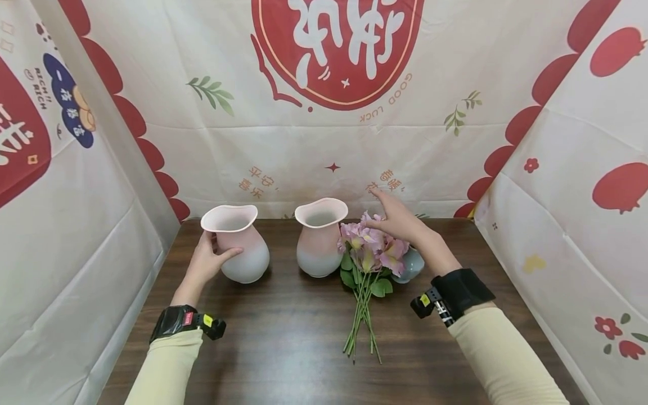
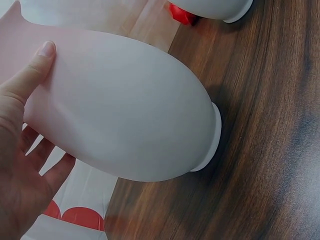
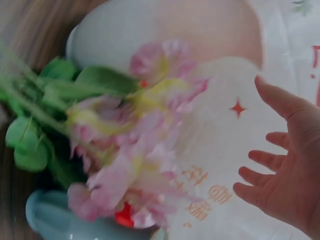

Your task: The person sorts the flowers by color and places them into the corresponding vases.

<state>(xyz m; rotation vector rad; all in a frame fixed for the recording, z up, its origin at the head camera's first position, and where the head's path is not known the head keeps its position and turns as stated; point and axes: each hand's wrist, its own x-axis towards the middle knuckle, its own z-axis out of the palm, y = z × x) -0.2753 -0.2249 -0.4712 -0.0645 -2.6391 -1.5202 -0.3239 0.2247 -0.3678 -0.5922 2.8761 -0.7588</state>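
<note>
While the left hand [image 1: 204, 262] grips the pink-and-grey vase [image 1: 246, 256] between thumb and fingers, the right hand [image 1: 397, 219] holds nothing, fingers spread apart by the pink flowers [image 1: 367, 242]. Vase is upright, left side of wooden table [image 1: 283, 349]; cannot tell whether its base bears weight. Second vase [image 1: 319, 253], matching, stands well apart, to its right. Flowers lie just beside it, stems toward the person; a blue-grey vessel [image 1: 411, 265] is partly hidden behind the blooms.

Progress (judged): early. Done: one vase in hand. Not done: flowers loose on the table, no stem seen in either vase.

Writing: back cloth [image 1: 283, 140] reads "GOOD LUCK", inverted, plus orange 平安喜乐; its large white characters are cut off. Left cloth [image 1: 101, 185]: "RICH!! RICH". Red tag [image 1: 188, 319] on left wrist strap: illegible. No brand visible on the vases.
</note>
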